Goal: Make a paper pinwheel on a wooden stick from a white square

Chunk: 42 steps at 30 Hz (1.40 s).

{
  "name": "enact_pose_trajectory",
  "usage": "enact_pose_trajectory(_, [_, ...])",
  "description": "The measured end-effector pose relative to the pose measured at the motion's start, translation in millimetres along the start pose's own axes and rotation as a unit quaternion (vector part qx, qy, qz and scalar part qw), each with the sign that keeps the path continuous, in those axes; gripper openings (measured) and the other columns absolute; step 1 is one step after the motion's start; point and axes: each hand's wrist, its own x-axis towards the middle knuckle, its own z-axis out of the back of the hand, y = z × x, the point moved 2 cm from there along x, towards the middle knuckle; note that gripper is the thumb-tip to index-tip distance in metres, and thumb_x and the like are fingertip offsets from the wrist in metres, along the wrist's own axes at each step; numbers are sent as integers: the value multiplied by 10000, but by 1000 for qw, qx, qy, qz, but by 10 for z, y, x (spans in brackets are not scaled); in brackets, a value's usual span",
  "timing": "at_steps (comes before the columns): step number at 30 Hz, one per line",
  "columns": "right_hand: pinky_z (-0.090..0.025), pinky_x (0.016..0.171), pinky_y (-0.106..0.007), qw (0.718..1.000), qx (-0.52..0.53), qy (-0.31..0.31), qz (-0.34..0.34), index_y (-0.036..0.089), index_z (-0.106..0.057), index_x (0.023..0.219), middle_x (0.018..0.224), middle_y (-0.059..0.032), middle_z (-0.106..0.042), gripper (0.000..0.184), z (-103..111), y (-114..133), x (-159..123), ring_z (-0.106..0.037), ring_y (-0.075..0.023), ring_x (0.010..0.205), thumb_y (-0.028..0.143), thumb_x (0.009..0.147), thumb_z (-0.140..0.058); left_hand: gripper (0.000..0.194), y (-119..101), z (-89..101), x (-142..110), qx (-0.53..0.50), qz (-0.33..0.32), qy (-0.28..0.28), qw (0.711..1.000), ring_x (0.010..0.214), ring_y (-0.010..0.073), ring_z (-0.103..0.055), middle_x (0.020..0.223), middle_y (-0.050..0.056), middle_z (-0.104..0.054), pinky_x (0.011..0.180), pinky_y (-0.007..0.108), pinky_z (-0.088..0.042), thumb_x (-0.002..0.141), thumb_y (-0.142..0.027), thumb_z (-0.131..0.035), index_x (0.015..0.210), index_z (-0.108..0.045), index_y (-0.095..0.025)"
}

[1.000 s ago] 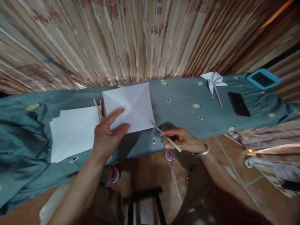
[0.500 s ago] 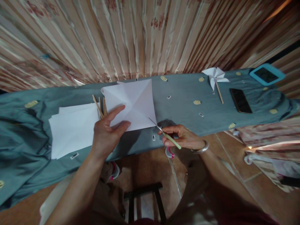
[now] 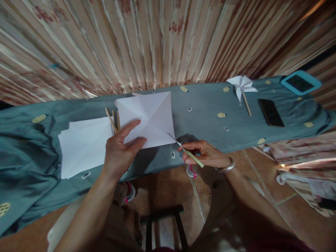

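Observation:
A square sheet of white paper (image 3: 160,115) with diagonal creases is held over the covered table. My left hand (image 3: 122,147) grips its near left part, thumb and forefinger on top, the other fingers out of sight. In my right hand (image 3: 202,154) is a pair of scissors (image 3: 193,158) with pale green handles. Its metal blades reach over the sheet's near right corner, pointing along the crease toward the middle. How far apart the blades are I cannot tell.
A stack of white paper (image 3: 84,147) lies at the left, with several wooden sticks (image 3: 111,120) beside it. On the right are a paper pinwheel (image 3: 242,87), a black phone (image 3: 271,112) and a blue-framed device (image 3: 301,82). A curtain (image 3: 147,45) hangs behind the table.
The view shifts slightly. Both hands keep nearly the same place, and the scissors stay at the sheet's near right corner. No clear change in the paper shows.

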Motion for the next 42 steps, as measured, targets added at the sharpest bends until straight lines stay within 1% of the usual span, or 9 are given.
enact_pose_trajectory(5, [-427,575,-236,1000,-2,6,-4,149,-664,1027,749,-2,-615,428,-10,27,0,-534,-102,624,477,758,-719,494,-9,-2,1,-2,2,-5,1000,1139,255,-628,1255,15,-661,1024,418,-499,686,-274,-722,1177,-672,-249])
enact_pose_trajectory(11, [-427,579,-230,1000,-5,7,8,143,-665,1030,749,-3,-617,417,-4,21,-1,-534,-99,634,464,770,-716,488,-7,-1,2,4,5,-9,1000,1110,252,-644,1210,14,-685,1000,412,-522,680,-259,-729,1165,-681,-249])
enact_pose_trajectory(19, [-430,570,-233,1000,-7,4,-3,152,-669,1030,753,1,-628,413,-6,39,-2,-533,-96,620,459,759,-723,499,6,-9,-8,-4,9,1,1000,1133,265,-631,1218,21,-680,1008,425,-513,673,-273,-731,1169,-678,-253])
enact_pose_trajectory(27, [-455,599,-257,1000,-25,1,-1,158,-668,1077,783,-13,-644,446,2,4,-5,-559,-115,650,470,761,-715,498,45,-22,-7,-23,12,11,1000,1128,259,-633,1246,26,-665,1015,444,-502,676,-287,-726,1170,-673,-254])
enact_pose_trajectory(35, [-435,567,-238,1000,-16,3,-6,158,-672,1025,748,1,-614,406,-12,16,7,-528,-98,612,459,756,-723,495,35,-14,-11,-26,12,17,999,1152,258,-618,1276,20,-648,1025,461,-487,679,-275,-723,1171,-668,-259])
enact_pose_trajectory(39, [-430,562,-227,1000,-11,2,-2,164,-677,1014,728,9,-609,385,-24,16,19,-515,-91,603,449,759,-725,459,59,-23,8,14,-27,13,999,1194,236,-592,1281,-3,-646,1086,421,-431,694,-271,-719,1151,-675,-284])
enact_pose_trajectory(42, [-431,567,-230,1000,-10,4,-8,154,-674,1025,710,10,-602,410,-29,16,23,-507,-93,599,462,759,-721,428,76,-40,21,20,-53,5,998,1198,218,-589,1260,-4,-659,1090,394,-428,715,-266,-704,1142,-678,-279])
